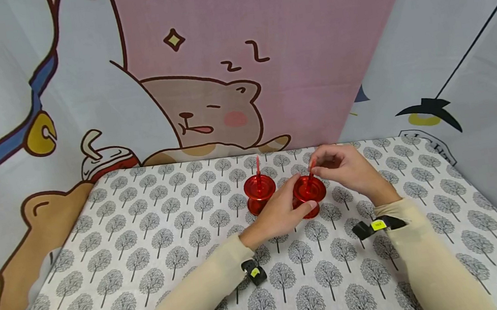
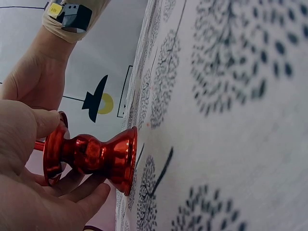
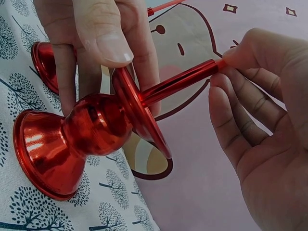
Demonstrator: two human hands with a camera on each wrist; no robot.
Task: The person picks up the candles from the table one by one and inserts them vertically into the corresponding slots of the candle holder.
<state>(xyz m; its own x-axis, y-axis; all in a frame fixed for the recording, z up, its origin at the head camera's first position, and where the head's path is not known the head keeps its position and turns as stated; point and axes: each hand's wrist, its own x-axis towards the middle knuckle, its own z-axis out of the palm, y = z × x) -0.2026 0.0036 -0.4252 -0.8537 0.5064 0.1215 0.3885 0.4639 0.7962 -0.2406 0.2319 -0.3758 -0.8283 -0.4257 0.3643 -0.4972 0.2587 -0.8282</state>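
A shiny red metal candle holder (image 1: 314, 190) stands on the cloth, with a flared base, rounded stem and wide dish. My left hand (image 1: 279, 210) grips it from the left, thumb at the dish rim and fingers behind the stem. From the dish rises a narrow red tube (image 3: 180, 83). At its top my right hand (image 1: 343, 165) pinches a thin red candle (image 3: 221, 63) between thumb and fingertips; the rest of the candle is hidden. Left of this pair, a matching candle holder (image 1: 256, 206) stands upright with a thin red candle (image 1: 258, 165) in it, untouched.
A white cloth (image 1: 171, 281) printed with grey trees covers the table. Behind it hangs a curtain (image 1: 302, 57) with cartoon animals. Both wrists wear black straps with small devices.
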